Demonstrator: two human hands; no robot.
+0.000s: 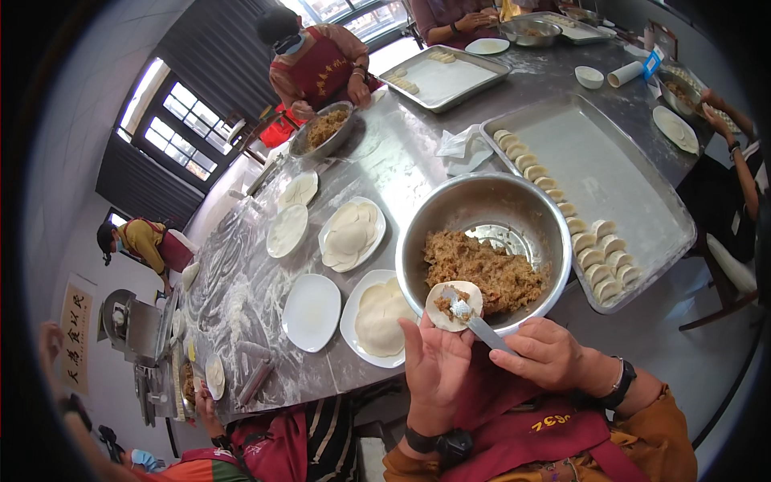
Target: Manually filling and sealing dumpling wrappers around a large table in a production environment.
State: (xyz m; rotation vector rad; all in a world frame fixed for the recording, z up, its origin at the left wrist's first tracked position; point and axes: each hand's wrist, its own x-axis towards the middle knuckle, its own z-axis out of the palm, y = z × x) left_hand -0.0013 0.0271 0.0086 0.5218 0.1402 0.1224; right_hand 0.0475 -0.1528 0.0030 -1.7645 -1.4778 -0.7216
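Observation:
My left hand (434, 365) is palm up and cradles a round dumpling wrapper (454, 306) with a dab of brown filling on it. My right hand (546, 353) grips a metal spoon (478, 323) whose tip presses into the filling on the wrapper. Both hands hover at the near rim of a large steel bowl (514, 201) half full of brown minced filling (482, 269). A white plate stacked with wrappers (377, 317) sits just left of my left hand.
A big steel tray (618, 177) with a row of folded dumplings (598, 261) lies right of the bowl. More plates of wrappers (352, 234), an empty plate (312, 312), another filling bowl (323, 128) and a far tray (446, 79) cover the floury table. Other people sit around it.

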